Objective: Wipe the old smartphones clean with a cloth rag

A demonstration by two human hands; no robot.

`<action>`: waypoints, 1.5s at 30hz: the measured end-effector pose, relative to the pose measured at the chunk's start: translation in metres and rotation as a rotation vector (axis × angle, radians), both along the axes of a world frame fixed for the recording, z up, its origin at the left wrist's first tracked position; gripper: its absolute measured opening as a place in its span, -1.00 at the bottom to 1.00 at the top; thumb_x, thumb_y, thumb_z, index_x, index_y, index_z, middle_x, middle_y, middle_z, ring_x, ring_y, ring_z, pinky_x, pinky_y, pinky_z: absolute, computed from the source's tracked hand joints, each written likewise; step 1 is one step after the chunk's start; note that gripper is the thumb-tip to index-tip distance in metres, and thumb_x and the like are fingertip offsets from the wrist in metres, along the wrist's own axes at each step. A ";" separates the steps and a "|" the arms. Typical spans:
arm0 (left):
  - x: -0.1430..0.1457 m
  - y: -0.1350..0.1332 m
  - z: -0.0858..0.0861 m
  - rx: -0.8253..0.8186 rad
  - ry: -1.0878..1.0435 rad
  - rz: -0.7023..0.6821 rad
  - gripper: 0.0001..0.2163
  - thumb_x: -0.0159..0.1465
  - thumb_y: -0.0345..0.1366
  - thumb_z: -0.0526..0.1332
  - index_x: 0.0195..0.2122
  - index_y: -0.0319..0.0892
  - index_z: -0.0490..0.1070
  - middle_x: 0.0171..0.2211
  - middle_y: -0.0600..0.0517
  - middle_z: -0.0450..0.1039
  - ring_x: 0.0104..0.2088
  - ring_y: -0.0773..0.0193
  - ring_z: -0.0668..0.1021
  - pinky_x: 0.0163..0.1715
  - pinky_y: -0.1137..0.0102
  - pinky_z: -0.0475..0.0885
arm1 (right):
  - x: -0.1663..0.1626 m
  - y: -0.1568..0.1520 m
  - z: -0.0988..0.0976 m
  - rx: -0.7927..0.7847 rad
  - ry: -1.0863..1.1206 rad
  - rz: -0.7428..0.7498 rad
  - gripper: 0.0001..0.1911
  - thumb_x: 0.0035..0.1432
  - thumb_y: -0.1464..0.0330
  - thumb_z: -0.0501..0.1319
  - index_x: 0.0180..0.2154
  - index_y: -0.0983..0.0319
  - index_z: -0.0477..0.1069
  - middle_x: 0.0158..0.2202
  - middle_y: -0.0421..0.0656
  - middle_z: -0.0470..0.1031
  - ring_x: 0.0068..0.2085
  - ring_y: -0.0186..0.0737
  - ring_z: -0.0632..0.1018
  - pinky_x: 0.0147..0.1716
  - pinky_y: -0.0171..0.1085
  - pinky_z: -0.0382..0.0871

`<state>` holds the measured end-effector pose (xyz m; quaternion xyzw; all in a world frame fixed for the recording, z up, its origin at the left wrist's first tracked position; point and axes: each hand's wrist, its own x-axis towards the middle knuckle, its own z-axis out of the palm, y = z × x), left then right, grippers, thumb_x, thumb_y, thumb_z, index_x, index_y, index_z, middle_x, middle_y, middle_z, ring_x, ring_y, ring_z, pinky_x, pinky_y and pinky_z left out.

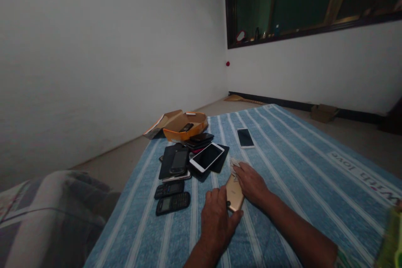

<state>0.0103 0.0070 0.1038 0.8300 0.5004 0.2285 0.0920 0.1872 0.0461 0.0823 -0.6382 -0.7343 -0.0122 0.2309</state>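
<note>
A gold phone [234,194] lies face down on the blue striped towel [282,167]. My left hand [217,220] grips its near end, thumb on the right edge. My right hand [251,183] rests on the phone's far side with fingers closed on a small pale cloth [234,163]. To the left lies a heap of phones: a white smartphone [206,156], a dark phone [179,161] on a black case, and two black keypad phones [171,197] nearest me.
An orange box [186,127] with an open lid holds a small dark phone at the towel's far left corner. Another white-edged phone [245,137] lies alone further back. A grey bundle of fabric [47,213] sits at the left. Walls and a dark window stand behind.
</note>
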 end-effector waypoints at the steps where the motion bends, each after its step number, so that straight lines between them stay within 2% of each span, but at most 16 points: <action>1: 0.000 0.000 0.000 -0.001 0.000 0.001 -0.51 0.08 -0.27 0.37 0.04 -0.20 0.33 -0.17 -0.06 0.44 -0.15 0.03 0.42 -0.16 0.19 0.41 | 0.000 0.002 0.001 -0.005 -0.010 0.010 -0.63 0.30 0.49 0.04 0.08 0.27 0.43 0.08 0.05 0.44 0.10 -0.07 0.44 0.15 -0.18 0.30; 5: -0.001 0.000 0.000 0.007 -0.009 -0.006 -0.52 0.10 -0.27 0.36 0.05 -0.18 0.32 -0.18 -0.04 0.43 -0.16 0.05 0.42 -0.16 0.19 0.42 | 0.000 -0.004 -0.002 0.034 -0.057 -0.006 -0.61 0.30 0.48 0.05 0.12 0.29 0.40 0.11 0.08 0.42 0.13 -0.03 0.43 0.17 -0.12 0.29; 10: -0.001 0.000 0.000 0.028 -0.013 -0.016 -0.50 0.09 -0.27 0.35 0.06 -0.16 0.31 -0.18 -0.04 0.44 -0.15 0.03 0.44 -0.17 0.20 0.43 | 0.000 -0.029 -0.012 0.079 -0.078 -0.052 -0.51 0.24 0.57 0.03 0.17 0.33 0.36 0.20 0.13 0.36 0.25 0.11 0.34 0.20 0.04 0.28; 15: 0.000 0.001 -0.003 0.112 -0.037 -0.036 -0.56 0.11 -0.27 0.34 0.02 -0.18 0.34 -0.24 -0.03 0.44 -0.21 0.06 0.45 -0.22 0.21 0.46 | -0.015 -0.056 -0.020 0.031 -0.002 0.089 -0.43 0.14 0.62 0.06 0.18 0.26 0.37 0.28 0.10 0.29 0.31 0.16 0.27 0.23 0.15 0.23; 18: 0.000 0.002 -0.005 0.148 -0.043 -0.025 -0.58 0.12 -0.26 0.34 0.01 -0.20 0.35 -0.23 -0.05 0.45 -0.21 0.05 0.46 -0.21 0.19 0.47 | -0.021 -0.064 -0.014 -0.010 0.018 0.135 -0.36 0.11 0.64 0.07 0.21 0.21 0.35 0.28 0.06 0.30 0.31 0.13 0.27 0.25 0.18 0.17; 22: 0.000 0.001 -0.005 0.126 -0.026 -0.022 -0.54 0.10 -0.27 0.36 0.02 -0.20 0.33 -0.21 -0.05 0.45 -0.20 0.05 0.46 -0.22 0.19 0.47 | -0.011 -0.061 0.003 -0.065 0.039 0.191 -0.44 0.17 0.60 0.06 0.17 0.16 0.39 0.27 0.00 0.31 0.30 0.08 0.30 0.25 0.17 0.17; 24: 0.000 0.001 -0.003 0.121 -0.020 -0.032 -0.53 0.08 -0.27 0.38 0.02 -0.20 0.33 -0.23 -0.05 0.45 -0.21 0.05 0.46 -0.23 0.19 0.47 | -0.002 -0.057 0.008 -0.061 0.058 0.168 -0.51 0.24 0.55 0.04 0.15 0.17 0.42 0.28 0.02 0.30 0.30 0.06 0.29 0.25 0.15 0.18; 26: 0.000 0.000 -0.001 0.122 -0.017 -0.036 -0.53 0.07 -0.27 0.38 0.01 -0.19 0.33 -0.24 -0.04 0.45 -0.22 0.05 0.46 -0.24 0.20 0.47 | 0.006 -0.054 0.009 -0.061 0.082 0.146 -0.54 0.26 0.52 0.05 0.15 0.20 0.42 0.29 0.04 0.27 0.32 0.06 0.26 0.26 0.12 0.19; 29: 0.000 0.000 0.002 0.127 -0.023 -0.038 -0.57 0.06 -0.30 0.37 -0.04 -0.19 0.35 -0.28 -0.03 0.46 -0.24 0.06 0.47 -0.27 0.22 0.46 | 0.017 -0.053 0.007 -0.082 0.125 0.186 -0.52 0.22 0.53 0.11 0.16 0.19 0.41 0.31 0.02 0.26 0.33 0.03 0.24 0.26 0.10 0.18; 35: 0.000 0.002 0.006 0.168 -0.058 -0.035 -0.76 0.05 -0.30 0.35 -0.26 -0.16 0.39 -0.37 -0.02 0.48 -0.30 0.08 0.50 -0.33 0.26 0.45 | 0.030 -0.050 0.007 -0.064 0.193 0.297 -0.63 0.26 0.46 0.15 0.05 0.11 0.51 0.23 -0.02 0.38 0.28 0.02 0.34 0.23 0.16 0.17; 41: -0.004 0.008 0.013 0.116 -0.127 0.004 -0.82 0.05 -0.25 0.37 -0.38 -0.19 0.43 -0.45 0.01 0.51 -0.39 0.13 0.54 -0.39 0.30 0.46 | 0.030 -0.040 0.012 0.121 0.266 0.387 -0.70 0.32 0.40 0.11 -0.01 0.08 0.53 0.14 -0.06 0.48 0.21 -0.06 0.42 0.26 0.13 0.12; 45: -0.009 0.012 0.015 0.139 -0.179 -0.038 -0.84 0.19 -0.19 0.30 -0.42 -0.17 0.46 -0.48 0.02 0.55 -0.44 0.19 0.56 -0.40 0.34 0.46 | 0.018 -0.033 0.023 0.214 0.311 0.436 -0.69 0.34 0.43 0.07 -0.01 0.11 0.52 0.10 -0.06 0.51 0.16 -0.11 0.46 0.26 0.10 0.14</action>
